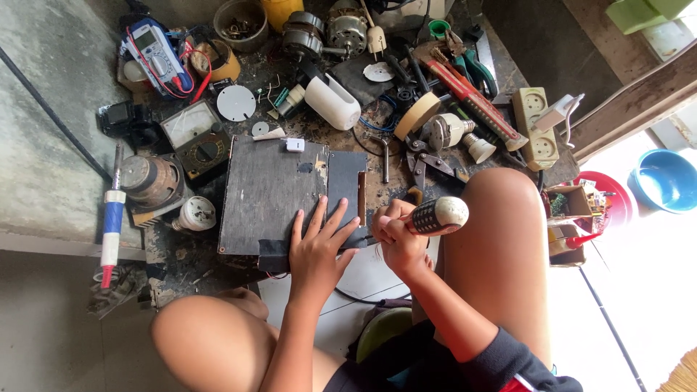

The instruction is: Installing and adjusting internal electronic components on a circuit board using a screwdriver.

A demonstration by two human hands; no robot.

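Pressing flat on a dark grey panel (272, 192), the left hand (318, 250) is open w/ fingers spread over the panel's near right corner, next to a patch of black tape. Right hand (396, 236) is closed in a fist around a screwdriver (434, 216), gripping its black ribbed handle w/ cream cap; the tip end is hidden behind the fingers, right at the panel's right edge. Panel lies on a cluttered low surface (377, 185) between the person's bare knees. Around it: a small white bulb (196, 213) just left of the panel, an analog meter (196, 138) at its far left corner, a blue digital multimeter (156, 47) w/ red leads further back. Right of the panel: pliers (428, 167), a roll of tape (417, 115), a beige power strip (536, 127). A white plastic jug (332, 101) sits behind the panel.
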